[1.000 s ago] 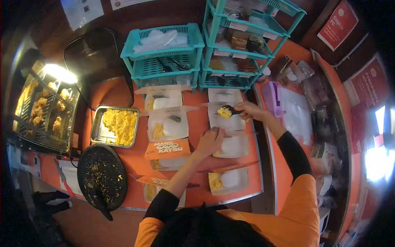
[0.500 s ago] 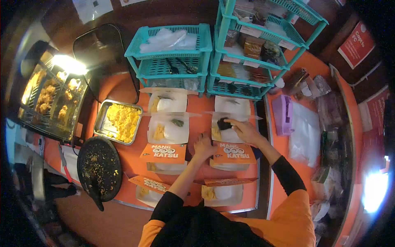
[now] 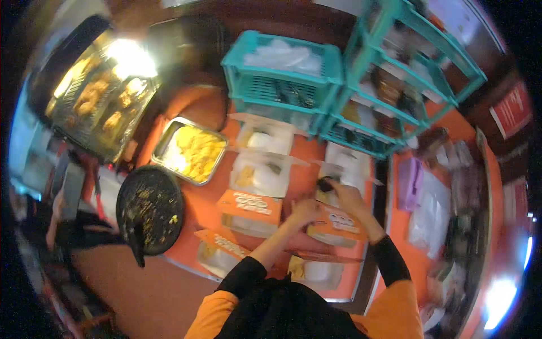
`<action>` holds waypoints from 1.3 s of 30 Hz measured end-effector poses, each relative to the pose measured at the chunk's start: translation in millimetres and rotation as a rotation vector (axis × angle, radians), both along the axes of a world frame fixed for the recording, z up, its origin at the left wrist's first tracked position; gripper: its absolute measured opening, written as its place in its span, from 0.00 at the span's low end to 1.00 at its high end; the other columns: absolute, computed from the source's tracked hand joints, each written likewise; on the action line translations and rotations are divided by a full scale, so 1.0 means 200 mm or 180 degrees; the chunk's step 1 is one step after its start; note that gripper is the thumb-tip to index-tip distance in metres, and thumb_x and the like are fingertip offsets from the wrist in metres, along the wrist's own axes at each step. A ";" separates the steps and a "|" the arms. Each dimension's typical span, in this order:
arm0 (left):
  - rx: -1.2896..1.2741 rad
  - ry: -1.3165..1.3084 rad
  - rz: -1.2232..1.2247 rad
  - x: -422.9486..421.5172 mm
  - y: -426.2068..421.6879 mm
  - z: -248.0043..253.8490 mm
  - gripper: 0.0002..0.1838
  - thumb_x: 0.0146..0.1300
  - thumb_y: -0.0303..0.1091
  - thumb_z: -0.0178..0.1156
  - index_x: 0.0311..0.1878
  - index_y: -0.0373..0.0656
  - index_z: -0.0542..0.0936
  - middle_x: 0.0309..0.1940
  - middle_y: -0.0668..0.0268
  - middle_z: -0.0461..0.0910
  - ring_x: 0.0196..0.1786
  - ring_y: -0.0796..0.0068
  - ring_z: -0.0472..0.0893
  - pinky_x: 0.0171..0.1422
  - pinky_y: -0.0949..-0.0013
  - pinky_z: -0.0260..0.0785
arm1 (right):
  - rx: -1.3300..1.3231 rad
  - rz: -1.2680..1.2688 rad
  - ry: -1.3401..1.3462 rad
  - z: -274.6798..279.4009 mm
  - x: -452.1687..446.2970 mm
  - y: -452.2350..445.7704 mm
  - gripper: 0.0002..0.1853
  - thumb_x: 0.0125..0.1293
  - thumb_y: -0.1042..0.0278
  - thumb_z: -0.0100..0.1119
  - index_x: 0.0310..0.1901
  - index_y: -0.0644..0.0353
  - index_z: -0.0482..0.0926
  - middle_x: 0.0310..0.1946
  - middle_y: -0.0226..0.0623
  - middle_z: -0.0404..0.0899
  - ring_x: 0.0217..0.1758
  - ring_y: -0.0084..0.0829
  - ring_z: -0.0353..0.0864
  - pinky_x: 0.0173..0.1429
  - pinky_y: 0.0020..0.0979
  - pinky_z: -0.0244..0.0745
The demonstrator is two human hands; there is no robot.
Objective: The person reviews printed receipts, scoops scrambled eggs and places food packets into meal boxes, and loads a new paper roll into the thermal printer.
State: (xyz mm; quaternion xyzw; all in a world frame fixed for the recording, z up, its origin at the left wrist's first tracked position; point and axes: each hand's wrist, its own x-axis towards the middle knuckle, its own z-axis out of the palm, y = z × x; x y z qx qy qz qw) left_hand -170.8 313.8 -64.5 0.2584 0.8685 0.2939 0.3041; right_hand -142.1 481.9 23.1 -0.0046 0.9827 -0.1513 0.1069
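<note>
My right hand [image 3: 349, 199] is closed on a black spoon [image 3: 326, 183], held low over an open white box [image 3: 345, 174] with white contents. My left hand [image 3: 305, 212] touches or hovers by the near edge of that box, beside an orange printed lid [image 3: 337, 221]; its fingers are blurred. Left of my hands, another open box [image 3: 262, 174] holds yellow egg, something white and a dark green piece. A metal tray [image 3: 159, 148] of yellow egg [image 3: 197, 152] sits further left.
A black pan [image 3: 151, 209] lies at the table's left edge, near a lit glass case [image 3: 101, 101] of fried food. Teal racks [image 3: 282, 73] stand behind the boxes. A purple holder [image 3: 410, 181] is on the right. Another person's arm [image 3: 55, 217] shows at far left.
The view has turned and shifted. My right hand has lowered the spoon, which carried yellow egg, into a box. My left hand stays near that box's edge. A person's arm has appeared at far left.
</note>
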 end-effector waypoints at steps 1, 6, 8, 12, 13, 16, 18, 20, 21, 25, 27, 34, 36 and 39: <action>0.0202 0.0387 0.0251 0.06 0.01 -0.03 0.28 0.61 0.51 0.51 0.56 0.39 0.75 0.60 0.44 0.70 0.67 0.44 0.65 0.67 0.29 0.45 | 0.0181 -0.0138 -0.0132 0.16 -0.02 -0.08 0.24 0.66 0.68 0.48 0.64 0.44 0.70 0.37 0.50 0.82 0.41 0.51 0.82 0.45 0.49 0.74; 0.0923 0.2422 0.1519 0.18 -0.14 0.26 0.24 0.58 0.46 0.56 0.44 0.32 0.80 0.55 0.43 0.73 0.57 0.41 0.73 0.64 0.42 0.59 | -0.0940 0.0426 0.0852 0.72 -0.25 -0.36 0.19 0.69 0.58 0.52 0.60 0.49 0.74 0.46 0.45 0.82 0.49 0.42 0.82 0.55 0.39 0.74; 0.1214 0.1196 0.0755 0.21 -0.37 0.54 0.18 0.57 0.41 0.56 0.39 0.32 0.80 0.47 0.43 0.76 0.47 0.43 0.77 0.52 0.47 0.67 | -0.1986 0.0043 -0.0252 0.94 -0.42 -0.73 0.20 0.68 0.56 0.55 0.58 0.54 0.76 0.51 0.40 0.80 0.57 0.31 0.76 0.61 0.34 0.68; 0.2246 0.0115 -0.0077 0.33 -0.78 0.76 0.15 0.57 0.35 0.57 0.24 0.31 0.79 0.22 0.45 0.77 0.28 0.47 0.80 0.35 0.52 0.71 | -0.2267 0.1147 0.0095 0.54 -0.88 -1.45 0.19 0.67 0.59 0.57 0.55 0.61 0.76 0.30 0.32 0.77 0.30 0.21 0.72 0.35 0.28 0.64; 0.2441 0.0198 0.0162 0.38 -0.88 0.79 0.14 0.57 0.35 0.57 0.23 0.31 0.78 0.20 0.45 0.76 0.25 0.46 0.78 0.33 0.52 0.70 | -0.2219 0.1250 0.0255 0.31 -1.02 -1.61 0.19 0.67 0.61 0.56 0.55 0.61 0.76 0.24 0.31 0.76 0.22 0.21 0.72 0.26 0.28 0.65; 0.2621 -0.0343 -0.0071 0.41 -1.18 0.76 0.13 0.55 0.32 0.57 0.22 0.31 0.78 0.20 0.43 0.75 0.24 0.45 0.77 0.31 0.52 0.68 | -0.0959 0.0624 0.0580 0.04 -1.19 -2.09 0.25 0.68 0.64 0.48 0.65 0.60 0.65 0.37 0.61 0.80 0.41 0.57 0.80 0.46 0.49 0.75; 0.2675 -0.0460 -0.0327 0.34 -1.46 0.75 0.13 0.55 0.33 0.57 0.21 0.33 0.78 0.21 0.44 0.76 0.25 0.46 0.77 0.32 0.51 0.67 | -0.0380 0.0527 0.0720 -0.03 -1.24 -2.28 0.29 0.67 0.66 0.46 0.68 0.61 0.58 0.32 0.61 0.80 0.34 0.57 0.81 0.40 0.52 0.76; 0.2661 -0.0557 -0.0606 0.25 -1.66 0.69 0.13 0.55 0.33 0.56 0.21 0.34 0.78 0.22 0.45 0.76 0.25 0.45 0.76 0.33 0.50 0.67 | -0.0107 0.0428 0.1349 -0.20 -1.27 -2.42 0.34 0.60 0.74 0.48 0.69 0.70 0.54 0.26 0.57 0.80 0.28 0.53 0.82 0.33 0.48 0.78; 0.2105 -0.0289 -0.0643 0.16 -1.82 0.76 0.13 0.55 0.34 0.56 0.21 0.34 0.78 0.22 0.46 0.77 0.25 0.45 0.77 0.34 0.50 0.68 | 0.0071 0.0383 0.1398 -0.27 -1.28 -2.46 0.34 0.59 0.74 0.48 0.68 0.73 0.53 0.25 0.56 0.81 0.26 0.51 0.83 0.32 0.47 0.79; 0.1421 -0.0400 -0.0122 0.09 -2.06 0.64 0.16 0.59 0.38 0.55 0.23 0.34 0.79 0.24 0.47 0.77 0.30 0.44 0.79 0.40 0.49 0.71 | 0.0414 0.0271 0.1472 -0.37 -1.26 -2.57 0.35 0.59 0.74 0.48 0.67 0.80 0.51 0.22 0.54 0.80 0.22 0.47 0.83 0.27 0.45 0.79; 0.1563 -0.0315 -0.0247 0.04 -2.11 0.59 0.17 0.60 0.39 0.54 0.25 0.33 0.79 0.26 0.47 0.78 0.31 0.44 0.79 0.40 0.49 0.71 | 0.0523 0.0259 0.1261 -0.38 -1.24 -2.61 0.35 0.60 0.74 0.47 0.67 0.80 0.50 0.21 0.54 0.80 0.22 0.47 0.83 0.26 0.44 0.79; 0.1906 -0.0253 -0.0197 -0.12 -2.30 0.61 0.20 0.64 0.41 0.52 0.28 0.31 0.80 0.31 0.46 0.79 0.32 0.45 0.80 0.42 0.49 0.71 | 0.0310 -0.0199 0.0375 -0.35 -1.26 -2.72 0.37 0.58 0.73 0.49 0.68 0.76 0.49 0.30 0.63 0.80 0.30 0.56 0.82 0.35 0.51 0.78; 0.1330 -0.0855 -0.0612 -0.20 -2.36 0.62 0.19 0.63 0.41 0.51 0.28 0.33 0.81 0.29 0.47 0.79 0.31 0.46 0.80 0.41 0.50 0.71 | 0.0407 -0.0224 0.0600 -0.34 -1.25 -2.72 0.35 0.58 0.73 0.50 0.66 0.77 0.51 0.25 0.61 0.79 0.34 0.53 0.84 0.35 0.47 0.80; 0.1461 -0.0867 -0.0302 -0.26 -2.40 0.56 0.20 0.63 0.43 0.50 0.31 0.34 0.82 0.27 0.46 0.80 0.32 0.46 0.80 0.42 0.51 0.71 | 0.0055 -0.0314 0.0228 -0.32 -1.24 -2.71 0.36 0.56 0.74 0.50 0.66 0.75 0.51 0.29 0.66 0.79 0.37 0.58 0.82 0.41 0.51 0.78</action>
